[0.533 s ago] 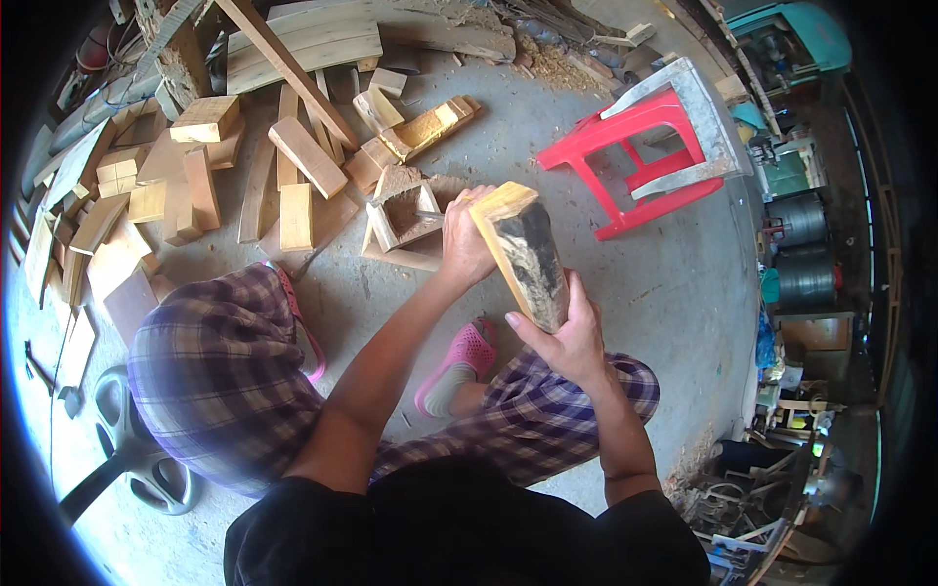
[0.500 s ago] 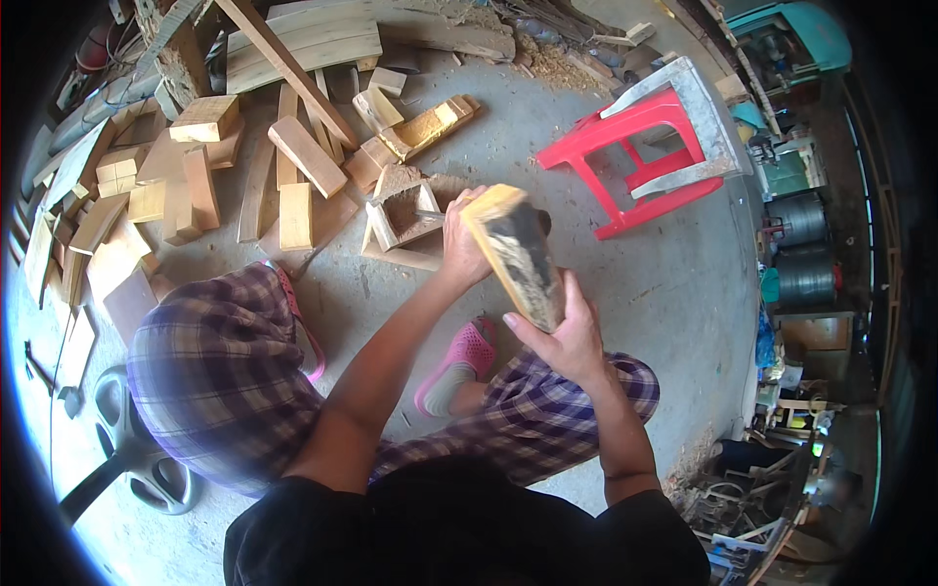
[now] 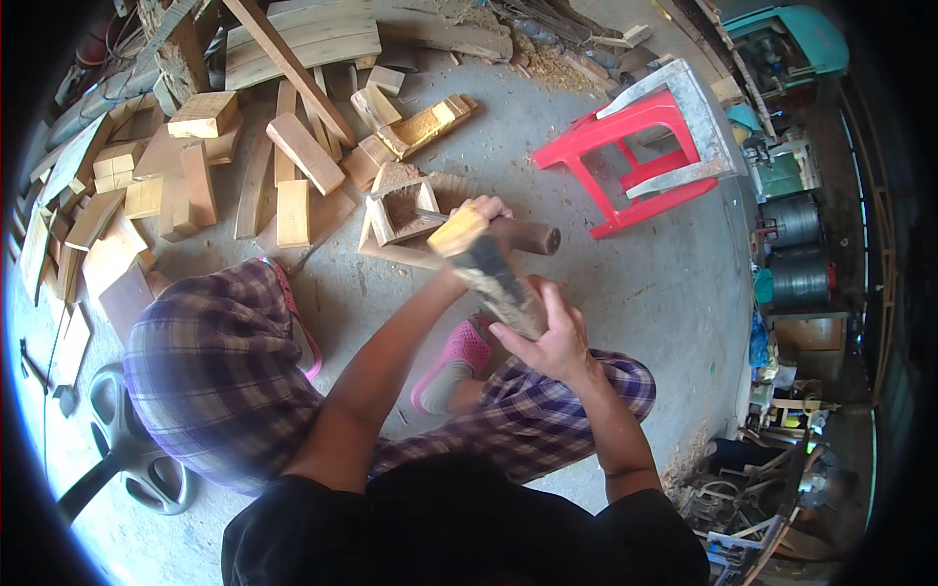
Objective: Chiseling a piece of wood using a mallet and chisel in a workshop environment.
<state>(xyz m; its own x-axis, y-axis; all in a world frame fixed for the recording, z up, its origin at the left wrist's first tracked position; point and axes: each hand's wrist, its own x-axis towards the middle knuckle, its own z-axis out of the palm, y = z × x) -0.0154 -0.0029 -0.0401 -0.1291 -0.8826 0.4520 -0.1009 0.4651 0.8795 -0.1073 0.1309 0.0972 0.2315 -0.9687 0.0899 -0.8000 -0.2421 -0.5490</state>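
My left hand is wrapped round a chisel, whose thick brown wooden handle sticks out to the right. Its thin metal shank points left into a hollowed, angular wooden block on the floor; the cutting tip cannot be made out. In my right hand is the lower end of a chunky wooden block with a dark patch on its face. The block's yellowish upper end is motion-blurred and overlaps my left hand and wrist, hiding part of them.
Several wood offcuts lie at the left and beyond the hollowed block. A carved yellow piece rests behind it. A red plastic stool lies tipped over at the right. The grey base of a swivel chair is at the lower left.
The wooden block in my right hand has swung down and to the left, uncovering the chisel's handle. My left hand keeps hold of the chisel at the hollowed block.
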